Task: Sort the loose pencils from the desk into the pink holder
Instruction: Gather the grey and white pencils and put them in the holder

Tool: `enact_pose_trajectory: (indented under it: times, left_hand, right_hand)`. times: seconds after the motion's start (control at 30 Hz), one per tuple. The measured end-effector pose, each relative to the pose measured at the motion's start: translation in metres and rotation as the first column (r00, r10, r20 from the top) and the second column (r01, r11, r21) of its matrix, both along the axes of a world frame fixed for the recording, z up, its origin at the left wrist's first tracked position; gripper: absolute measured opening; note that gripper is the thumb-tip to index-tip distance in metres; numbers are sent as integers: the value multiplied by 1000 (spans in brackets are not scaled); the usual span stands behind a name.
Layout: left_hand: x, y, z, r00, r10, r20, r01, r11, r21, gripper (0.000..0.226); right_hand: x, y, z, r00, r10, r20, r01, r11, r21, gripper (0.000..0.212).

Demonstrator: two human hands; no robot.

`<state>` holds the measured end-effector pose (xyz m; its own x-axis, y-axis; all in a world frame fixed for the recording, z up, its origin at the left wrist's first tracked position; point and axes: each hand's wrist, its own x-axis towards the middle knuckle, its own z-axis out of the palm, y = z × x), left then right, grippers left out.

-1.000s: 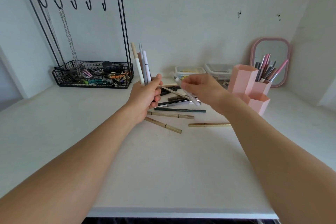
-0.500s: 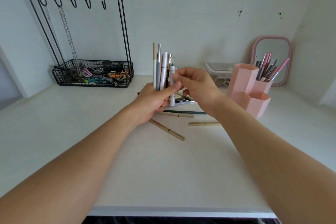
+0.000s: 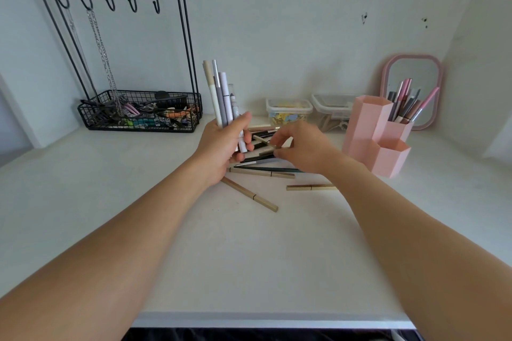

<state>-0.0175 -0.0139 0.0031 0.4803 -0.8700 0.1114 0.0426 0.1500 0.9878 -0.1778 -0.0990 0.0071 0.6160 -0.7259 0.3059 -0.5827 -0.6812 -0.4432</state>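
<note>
Single view — head-worn, wide-angle, looking forward and down over a white desk [image 3: 249, 257] toward the back wall [image 3: 277, 22]. Close range: both forearms enter from the bottom corners, and the desk's near edge lies along the bottom — no second view to overlap.

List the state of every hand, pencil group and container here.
left hand: shut on pencil bundle, held upright
right hand: fingers on the pencil pile, grip unclear
pink holder: upright, rear cell holds pencils, other two look empty
wire basket: full of clutter
</note>
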Motion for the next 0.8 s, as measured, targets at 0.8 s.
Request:
enact_pose_trajectory:
  times: [0.8]
  left_hand:
    - [2,-1,-1,997,66,31,-66,998,23,30]
  right_hand:
    - [-13,-2,11,948,81,-307,-78,997,24,21]
